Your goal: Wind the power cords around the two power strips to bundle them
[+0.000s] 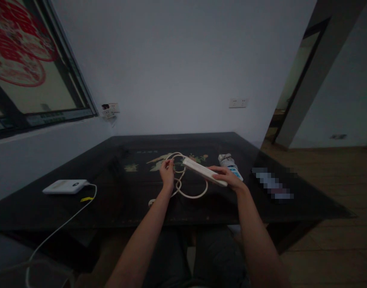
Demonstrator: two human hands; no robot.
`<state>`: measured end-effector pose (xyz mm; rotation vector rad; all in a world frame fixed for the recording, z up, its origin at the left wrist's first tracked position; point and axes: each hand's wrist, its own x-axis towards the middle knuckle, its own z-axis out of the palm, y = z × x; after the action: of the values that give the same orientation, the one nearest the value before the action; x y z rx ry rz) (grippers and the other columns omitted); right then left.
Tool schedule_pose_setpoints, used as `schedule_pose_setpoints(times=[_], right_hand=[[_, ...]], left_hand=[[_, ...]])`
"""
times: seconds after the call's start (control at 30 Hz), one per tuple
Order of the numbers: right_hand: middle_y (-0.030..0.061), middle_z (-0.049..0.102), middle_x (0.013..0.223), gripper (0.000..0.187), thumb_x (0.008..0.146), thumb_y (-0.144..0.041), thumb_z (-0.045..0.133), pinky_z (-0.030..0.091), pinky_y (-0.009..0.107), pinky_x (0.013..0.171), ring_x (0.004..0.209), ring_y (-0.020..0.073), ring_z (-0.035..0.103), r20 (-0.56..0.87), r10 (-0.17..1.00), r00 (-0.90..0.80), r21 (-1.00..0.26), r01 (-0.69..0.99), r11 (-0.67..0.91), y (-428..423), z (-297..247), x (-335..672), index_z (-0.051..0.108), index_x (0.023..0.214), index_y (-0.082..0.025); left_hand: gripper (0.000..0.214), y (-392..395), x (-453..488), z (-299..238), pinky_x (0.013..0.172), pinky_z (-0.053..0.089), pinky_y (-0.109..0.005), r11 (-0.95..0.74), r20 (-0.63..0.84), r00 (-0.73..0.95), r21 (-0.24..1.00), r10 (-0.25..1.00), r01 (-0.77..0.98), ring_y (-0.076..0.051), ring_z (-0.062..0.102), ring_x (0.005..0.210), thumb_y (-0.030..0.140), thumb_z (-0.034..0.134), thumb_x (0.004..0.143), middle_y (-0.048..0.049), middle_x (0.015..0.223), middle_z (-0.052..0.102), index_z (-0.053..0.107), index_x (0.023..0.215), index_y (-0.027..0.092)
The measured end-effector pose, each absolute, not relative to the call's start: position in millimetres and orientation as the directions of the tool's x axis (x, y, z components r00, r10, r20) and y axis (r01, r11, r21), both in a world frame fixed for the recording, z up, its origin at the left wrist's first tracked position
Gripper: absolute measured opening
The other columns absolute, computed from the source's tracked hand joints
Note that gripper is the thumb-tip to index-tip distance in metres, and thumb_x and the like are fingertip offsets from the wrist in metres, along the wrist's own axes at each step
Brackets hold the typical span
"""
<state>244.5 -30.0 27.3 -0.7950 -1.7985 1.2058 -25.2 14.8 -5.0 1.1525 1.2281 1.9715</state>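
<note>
A long white power strip (198,168) is tilted above the dark table, its near right end gripped by my right hand (230,178). At its far left end the white cord (197,197) comes out and loops loosely over the tabletop. My left hand (167,173) pinches this cord close to where it leaves the strip. Beside my left forearm lies what looks like the cord's plug (151,203), partly hidden by the arm. Just beyond my right hand, a second strip with blue sockets (236,173) lies with its pale cord (227,161) bundled up.
The dark glossy table (117,218) stands against a wall. A white power bank (66,186) with a trailing white cable (66,222) rests on the left. Toward the right edge lies a blurred-out flat object (272,185). Wall sockets (238,103) are above the table.
</note>
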Motion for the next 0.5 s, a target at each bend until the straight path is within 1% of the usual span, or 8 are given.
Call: schedule_pose_setpoints(times=[0.07, 0.13, 0.23, 0.3, 0.37, 0.5], right_hand=[[0.0065, 0.068, 0.111, 0.044, 0.072, -0.036, 0.071, 0.051, 0.032, 0.075, 0.094, 0.0247, 0.064, 0.254, 0.812, -0.525, -0.950, 0.023, 0.312, -32, 28, 245, 0.069, 0.113, -0.020], [0.0069, 0.068, 0.110, 0.045, 0.070, -0.036, 0.072, 0.052, 0.030, 0.069, 0.090, 0.0239, 0.065, 0.252, 0.802, -0.542, -0.960, -0.035, 0.278, -34, 28, 243, 0.070, 0.112, -0.020], [0.0071, 0.070, 0.106, 0.046, 0.066, -0.036, 0.073, 0.054, 0.030, 0.064, 0.081, 0.0223, 0.066, 0.254, 0.854, -0.454, -0.967, -0.105, 0.231, -37, 29, 239, 0.071, 0.110, -0.021], [0.0071, 0.071, 0.103, 0.046, 0.065, -0.036, 0.073, 0.054, 0.029, 0.061, 0.077, 0.0215, 0.066, 0.245, 0.890, -0.386, -0.969, -0.140, 0.206, -37, 30, 237, 0.071, 0.109, -0.022], [0.0071, 0.071, 0.102, 0.045, 0.065, -0.036, 0.072, 0.055, 0.029, 0.060, 0.076, 0.0214, 0.067, 0.237, 0.904, -0.355, -0.967, -0.176, 0.184, -37, 30, 237, 0.071, 0.108, -0.022], [0.0079, 0.070, 0.107, 0.047, 0.066, -0.039, 0.070, 0.055, 0.031, 0.058, 0.076, 0.0227, 0.068, 0.236, 0.917, -0.322, -0.959, -0.227, 0.167, -37, 31, 236, 0.069, 0.110, -0.023]], left_hand=[[0.032, 16, -26, -6, 0.040, 0.031, -0.017, -0.433, 0.365, -0.487, 0.901, 0.794, -0.030, -0.005, 0.041, 0.045, 0.047, 0.058, 0.081, 0.0028, 0.067, 0.054, 0.061, 0.084, 0.015], [0.033, 18, -27, -7, 0.040, 0.031, -0.016, -0.418, 0.346, -0.460, 0.907, 0.817, -0.059, -0.005, 0.041, 0.044, 0.047, 0.057, 0.081, 0.0029, 0.067, 0.054, 0.060, 0.085, 0.015], [0.033, 19, -23, -9, 0.042, 0.037, -0.017, -0.376, 0.314, -0.363, 0.920, 0.877, -0.113, -0.006, 0.049, 0.045, 0.048, 0.057, 0.080, 0.0016, 0.071, 0.057, 0.058, 0.087, 0.016], [0.033, 18, -20, -10, 0.046, 0.044, -0.018, -0.347, 0.294, -0.295, 0.926, 0.909, -0.146, -0.008, 0.058, 0.052, 0.047, 0.060, 0.078, -0.0007, 0.079, 0.061, 0.057, 0.091, 0.017], [0.034, 16, -17, -10, 0.051, 0.048, -0.020, -0.329, 0.282, -0.250, 0.928, 0.926, -0.174, -0.011, 0.064, 0.061, 0.046, 0.061, 0.077, -0.0035, 0.090, 0.062, 0.056, 0.097, 0.018], [0.040, 13, -16, -4, 0.057, 0.051, -0.021, -0.333, 0.289, -0.215, 0.920, 0.933, -0.208, -0.013, 0.067, 0.071, 0.043, 0.061, 0.079, -0.0082, 0.109, 0.061, 0.053, 0.110, 0.020]])
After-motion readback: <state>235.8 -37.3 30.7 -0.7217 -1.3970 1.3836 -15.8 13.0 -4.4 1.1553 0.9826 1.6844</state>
